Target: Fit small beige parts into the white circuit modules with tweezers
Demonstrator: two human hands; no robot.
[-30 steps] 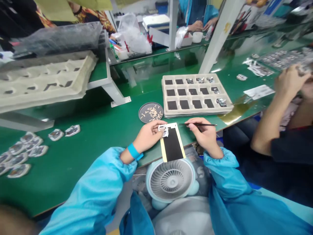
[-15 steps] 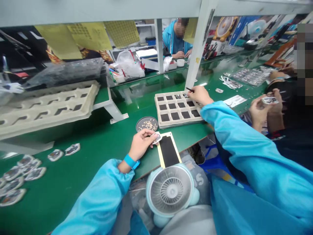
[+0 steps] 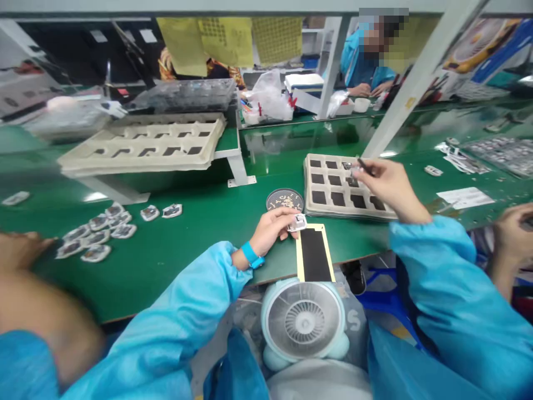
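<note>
My left hand (image 3: 275, 226) is closed on a small white and metal part (image 3: 298, 223), held just above the top end of a black pad with a yellow border (image 3: 315, 254) at the table's front edge. My right hand (image 3: 385, 182) reaches out over the beige compartment tray (image 3: 310, 189) and pinches thin dark tweezers (image 3: 363, 164), whose tip is at a small metal part (image 3: 348, 165) in the tray's back row. Most tray pockets show black squares.
A round dish of small pale pieces (image 3: 285, 199) sits left of the tray. Several wrapped parts (image 3: 100, 233) lie on the green table at left. A raised stand holds a large beige moulded tray (image 3: 145, 147). A small fan (image 3: 303, 319) sits at my chest. Other people's arms show at both edges.
My right hand went from the black pad out to the tray's back row with the tweezers. My left hand kept the small part by the pad. The view swung left.
</note>
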